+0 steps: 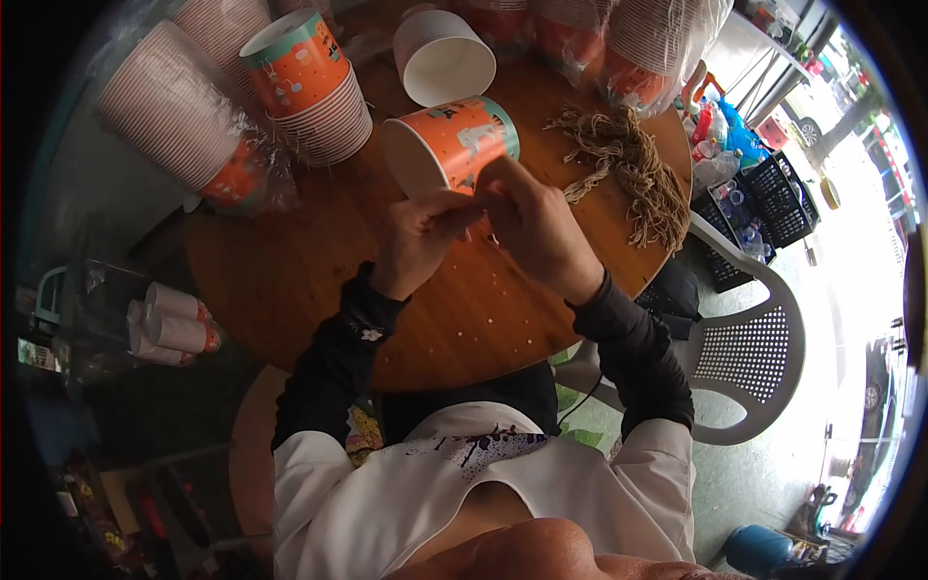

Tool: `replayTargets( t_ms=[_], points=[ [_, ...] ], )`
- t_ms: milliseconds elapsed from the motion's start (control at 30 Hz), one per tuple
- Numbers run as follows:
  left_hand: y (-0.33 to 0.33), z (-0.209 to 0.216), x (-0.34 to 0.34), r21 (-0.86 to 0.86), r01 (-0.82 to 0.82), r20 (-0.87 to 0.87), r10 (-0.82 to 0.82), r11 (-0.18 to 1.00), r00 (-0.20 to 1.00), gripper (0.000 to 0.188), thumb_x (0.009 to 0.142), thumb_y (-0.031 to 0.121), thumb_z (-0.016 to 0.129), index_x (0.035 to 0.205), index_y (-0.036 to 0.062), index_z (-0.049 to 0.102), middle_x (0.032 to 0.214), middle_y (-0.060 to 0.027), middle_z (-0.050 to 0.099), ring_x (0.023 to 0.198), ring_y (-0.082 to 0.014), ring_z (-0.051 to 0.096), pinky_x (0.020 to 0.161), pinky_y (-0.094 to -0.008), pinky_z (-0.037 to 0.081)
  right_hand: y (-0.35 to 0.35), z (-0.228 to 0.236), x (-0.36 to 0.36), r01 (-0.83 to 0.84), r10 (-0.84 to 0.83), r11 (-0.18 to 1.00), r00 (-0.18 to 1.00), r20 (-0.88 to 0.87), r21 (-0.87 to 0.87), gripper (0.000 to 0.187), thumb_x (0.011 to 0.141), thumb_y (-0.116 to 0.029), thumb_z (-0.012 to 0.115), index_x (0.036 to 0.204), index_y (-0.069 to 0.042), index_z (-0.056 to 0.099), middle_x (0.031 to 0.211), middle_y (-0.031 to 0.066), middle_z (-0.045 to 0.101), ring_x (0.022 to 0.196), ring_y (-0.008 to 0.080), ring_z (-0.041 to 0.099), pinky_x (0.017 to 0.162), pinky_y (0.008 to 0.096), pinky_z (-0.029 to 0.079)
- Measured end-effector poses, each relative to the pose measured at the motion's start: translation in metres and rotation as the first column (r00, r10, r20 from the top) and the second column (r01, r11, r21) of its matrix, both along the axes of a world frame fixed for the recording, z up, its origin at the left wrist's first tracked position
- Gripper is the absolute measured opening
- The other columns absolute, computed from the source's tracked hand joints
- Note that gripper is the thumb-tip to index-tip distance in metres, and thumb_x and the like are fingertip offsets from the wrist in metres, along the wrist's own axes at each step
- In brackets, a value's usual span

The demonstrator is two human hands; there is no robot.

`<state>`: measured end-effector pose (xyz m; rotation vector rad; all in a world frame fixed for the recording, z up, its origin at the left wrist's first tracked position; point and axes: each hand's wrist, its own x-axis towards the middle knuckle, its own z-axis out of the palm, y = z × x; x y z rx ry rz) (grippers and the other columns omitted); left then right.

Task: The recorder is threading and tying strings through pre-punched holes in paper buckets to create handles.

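Note:
An orange paper tub (449, 140) with a teal band lies on its side on the round wooden table (319, 280). In front of it, my left hand (421, 237) and my right hand (541, 232) come together, nearly touching. Both hands have their fingers pinched, and whatever is between the fingertips is hidden or too small to make out. The right fingers overlap the tub's lower side; whether they touch it, I cannot tell. Just behind lies another tub (447, 68), its white inside facing me. A bundle of brown twine (633, 179) is spread out to the right.
At the back left stand a stack of tubs (324, 121) and bagged stacks (169, 106); more bagged tubs (643, 48) stand back right. A grey plastic chair (744, 358) is right of the table, with black crates (778, 203) beyond. Small pale specks dot the tabletop.

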<state>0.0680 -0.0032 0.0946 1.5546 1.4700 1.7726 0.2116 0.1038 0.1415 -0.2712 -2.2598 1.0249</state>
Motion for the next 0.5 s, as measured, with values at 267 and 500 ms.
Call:
replayTargets(
  t_ms=[267,500],
  points=[
    [-0.004,0.047,-0.013,0.224,-0.145,-0.322,0.213,0.964,0.923,0.004,0.088,0.004,0.067,0.091,0.002,0.068,0.085,-0.0031,0.067,0.079,-0.0112,0.061,0.067,-0.0253,0.049,0.007,0.066,-0.008,-0.273,0.193,0.896,0.95,-0.247,-0.35,0.025,0.091,-0.003,0.06,0.113,-0.002,0.049,0.072,0.0032,0.06,0.059,0.0068,0.055,0.051,0.021,0.045],
    [-0.012,0.027,-0.021,0.245,-0.167,-0.35,0.248,0.955,0.903,0.009,0.088,0.01,0.067,0.085,0.002,0.064,0.083,-0.0063,0.065,0.08,-0.0209,0.062,0.077,-0.0328,0.047,0.071,0.11,0.01,-0.252,0.052,0.827,0.924,-0.379,-0.502,0.025,0.095,-0.01,0.059,0.118,-0.001,0.054,0.086,0.0047,0.062,0.063,0.0081,0.055,0.054,0.02,0.043]
  ],
)
